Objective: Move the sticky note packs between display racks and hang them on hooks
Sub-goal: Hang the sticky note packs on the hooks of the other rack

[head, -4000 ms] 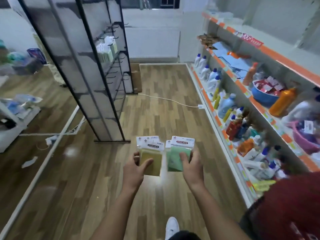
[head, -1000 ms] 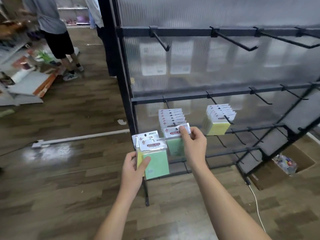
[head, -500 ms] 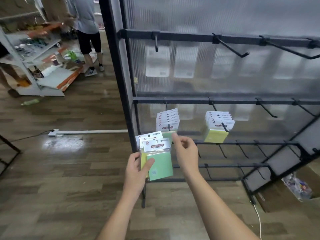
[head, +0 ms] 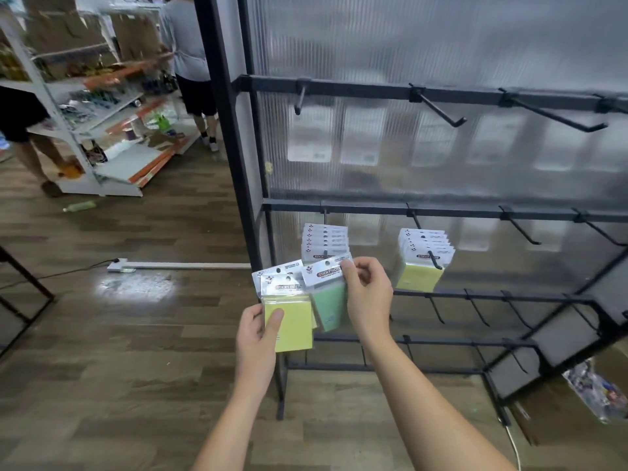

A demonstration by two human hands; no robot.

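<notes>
My left hand point(head: 256, 338) grips a small stack of sticky note packs, a yellow pack point(head: 289, 317) on top, thumb across its front. My right hand point(head: 368, 297) pinches a green pack point(head: 328, 300) by its white header card, just below and in front of a hook that carries several hung packs point(head: 325, 243). A second hook to the right holds several yellow packs point(head: 423, 263). Both hooks sit on the middle bar of the black display rack point(head: 441, 212).
Bare hooks point(head: 438, 107) line the rack's top bar, and more stick out on the lower bars. A white shelf unit point(head: 102, 130) and two people stand at the back left. A cardboard box point(head: 584, 399) lies at the rack's right foot. A cable runs across the wood floor.
My right hand has taken the green pack off the stack in my left hand and lifted it toward the left hook. A yellow pack now tops the stack. The view moved closer.
</notes>
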